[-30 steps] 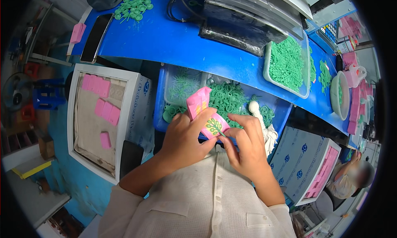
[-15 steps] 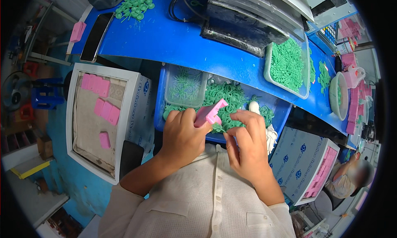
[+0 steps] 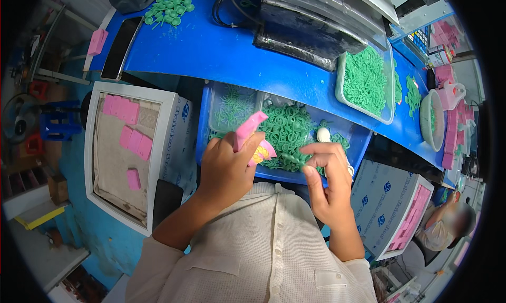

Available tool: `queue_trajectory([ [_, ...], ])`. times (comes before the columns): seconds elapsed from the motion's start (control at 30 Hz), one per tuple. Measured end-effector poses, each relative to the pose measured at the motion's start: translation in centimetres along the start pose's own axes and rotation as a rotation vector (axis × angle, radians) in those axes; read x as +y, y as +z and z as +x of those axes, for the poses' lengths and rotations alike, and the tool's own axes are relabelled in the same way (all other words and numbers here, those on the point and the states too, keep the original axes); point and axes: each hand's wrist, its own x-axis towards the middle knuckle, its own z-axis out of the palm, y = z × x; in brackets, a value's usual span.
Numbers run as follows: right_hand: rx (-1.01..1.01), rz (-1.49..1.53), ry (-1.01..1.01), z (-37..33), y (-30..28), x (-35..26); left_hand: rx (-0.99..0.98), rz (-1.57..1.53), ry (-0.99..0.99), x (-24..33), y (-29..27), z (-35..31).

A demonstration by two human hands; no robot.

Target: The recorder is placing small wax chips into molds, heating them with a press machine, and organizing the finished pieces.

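My left hand (image 3: pixel 224 171) is closed around a pink rubber mold (image 3: pixel 249 128), whose halves are spread apart and show a yellow patch on the inner face. To its right, my right hand (image 3: pixel 332 184) pinches a small green wax piece (image 3: pixel 295 158) between thumb and fingers; the piece is smeared by motion. Both hands are over the near edge of a blue bin (image 3: pixel 348 165). In the bin lie a heap of green ring-shaped wax pieces (image 3: pixel 290 125) and a clear tray (image 3: pixel 235 110) of thin green sprigs.
A white-framed box (image 3: pixel 97 160) on the left bears several pink molds (image 3: pixel 136 142). On the blue table (image 3: pixel 174 52) are a phone (image 3: pixel 121 47), green spoon-like pieces (image 3: pixel 171 7) and a tub of green pieces (image 3: pixel 365 79). Another person (image 3: pixel 440 232) sits at the far right.
My left hand has drawn left and down, and the mold has turned to show its yellow patch. My right hand has moved right, away from the mold, with the green wax piece.
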Motion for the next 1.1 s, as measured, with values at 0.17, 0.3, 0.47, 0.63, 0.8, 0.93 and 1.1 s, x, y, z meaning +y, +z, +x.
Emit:
queue_trajectory([
  [0.17,-0.108,0.237,-0.064,-0.9,1.6,1.1,-0.018,-0.205,-0.098,0.1,-0.3,0.2],
  [0.3,-0.095,0.167,-0.258,-1.3,2.5,1.0,-0.089,-0.362,-0.207,0.8,-1.2,0.5],
  [0.47,-0.051,0.098,-0.341,-1.2,2.6,1.0,-0.107,-0.407,-0.220,0.7,-1.2,0.5],
  [0.63,-0.058,-0.015,-0.280,-1.8,2.2,1.7,-0.058,-0.412,-0.184,0.5,-1.1,0.5],
  [0.8,0.035,0.107,-0.204,-2.1,2.3,1.4,-0.061,-0.445,-0.202,0.4,-0.7,0.4],
  [0.93,0.161,0.558,0.249,-2.3,2.8,0.5,-0.047,-0.926,-0.410,-0.5,-0.5,0.3],
  [1.1,0.064,0.990,0.594,-2.1,2.7,0.9,-0.066,-1.406,-0.346,-0.4,0.1,0.3],
])
